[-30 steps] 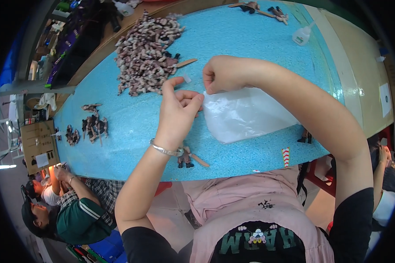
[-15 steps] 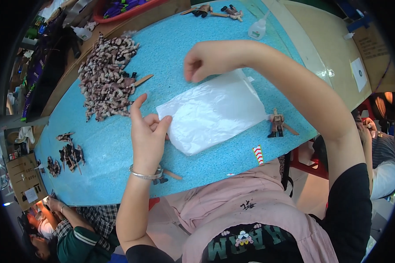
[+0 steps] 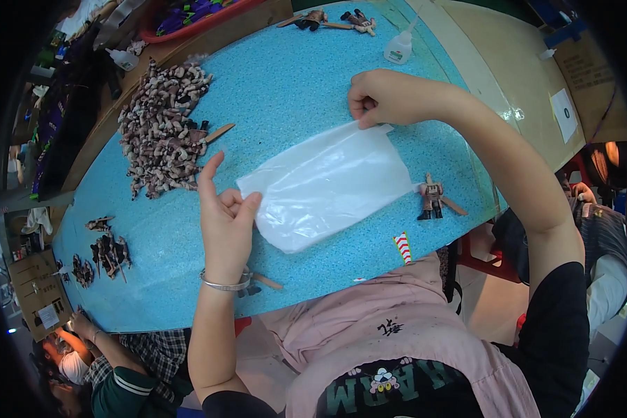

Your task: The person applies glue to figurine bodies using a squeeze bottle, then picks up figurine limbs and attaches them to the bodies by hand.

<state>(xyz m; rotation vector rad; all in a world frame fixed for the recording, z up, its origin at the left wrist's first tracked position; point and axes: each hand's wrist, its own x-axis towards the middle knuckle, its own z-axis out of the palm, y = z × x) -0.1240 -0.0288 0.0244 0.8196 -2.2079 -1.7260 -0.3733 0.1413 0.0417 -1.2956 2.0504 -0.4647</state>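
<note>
A thin white plastic bag (image 3: 331, 187) lies spread over the blue tabletop in front of me. My left hand (image 3: 228, 216) pinches its left edge between thumb and curled fingers, the index finger stretched out. At the bag's far right corner, my right hand (image 3: 386, 97) has its fingertips closed on the edge. Just right of the bag lies a small toy figure (image 3: 431, 194) with dark legs and a brown strip beside it. Another dark piece with a brown strip (image 3: 267, 281) lies partly hidden behind my left wrist.
A large heap of small brown-and-cream parts (image 3: 161, 129) covers the far left. Several assembled figures lie in clusters (image 3: 110, 254) at the left and along the far edge (image 3: 359, 21). A white dropper bottle (image 3: 398, 49) stands at the back. A red basin (image 3: 209, 21) sits beyond.
My right hand has moved right and come down onto the bag's far right corner, closing on it. The bag looks pulled flatter. My left hand keeps its pinch.
</note>
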